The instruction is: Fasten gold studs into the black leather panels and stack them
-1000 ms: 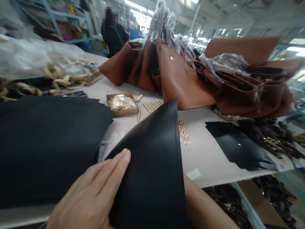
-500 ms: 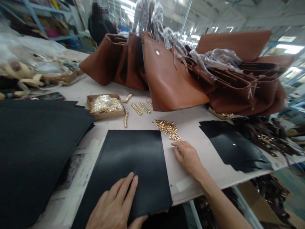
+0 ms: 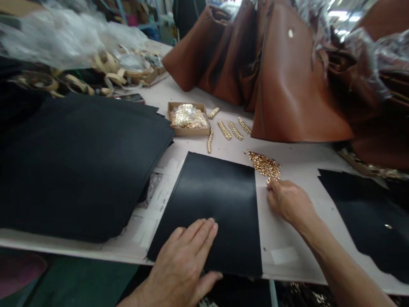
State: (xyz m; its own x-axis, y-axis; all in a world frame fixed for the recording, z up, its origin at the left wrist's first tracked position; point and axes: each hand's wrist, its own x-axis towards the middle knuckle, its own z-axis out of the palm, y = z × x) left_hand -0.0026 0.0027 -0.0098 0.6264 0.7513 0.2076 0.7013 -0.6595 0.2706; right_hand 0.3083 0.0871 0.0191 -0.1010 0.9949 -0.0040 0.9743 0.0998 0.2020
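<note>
– R hand (image 3: 295, 202) has been closing in on the pile of gold pcs (image 3: 263, 164) since 0.5 s ago; its fingertips are now reaching the near end. L hand (image 3: 183, 256) is still resting on the black panel (image 3: 223, 192)

– OK, which way is the pile lying from the R hand?

– Just past the fingertips, fwd & a bit L. Its long axis is running from far L to near R, so the near end is pointing at those fingers. R is being the nearer hand; L is staying well apart, down by the panel's near edge

– And what are both hands doing, state-wise?

– R's fingers are curling in twd the thumb; can't tell if they're pinching a pc, the tips are too small to read. L is lying open, palm down, fingers together, thumb sticking out to the side

– What's sitting around the panel?

– Pile is lying on the table (image 3: 297, 157) just beside the panel's far R corner. 5 short gold chains (image 3: 224, 130) are lying farther off, near the cardboard box (image 3: 191, 132) that's holding bagged gold pcs. Black sheets (image 3: 79, 170) are stacking up on the L, brown bags (image 3: 297, 85) are standing at the back, & another black sheet (image 3: 358, 204) is lying far R
</note>
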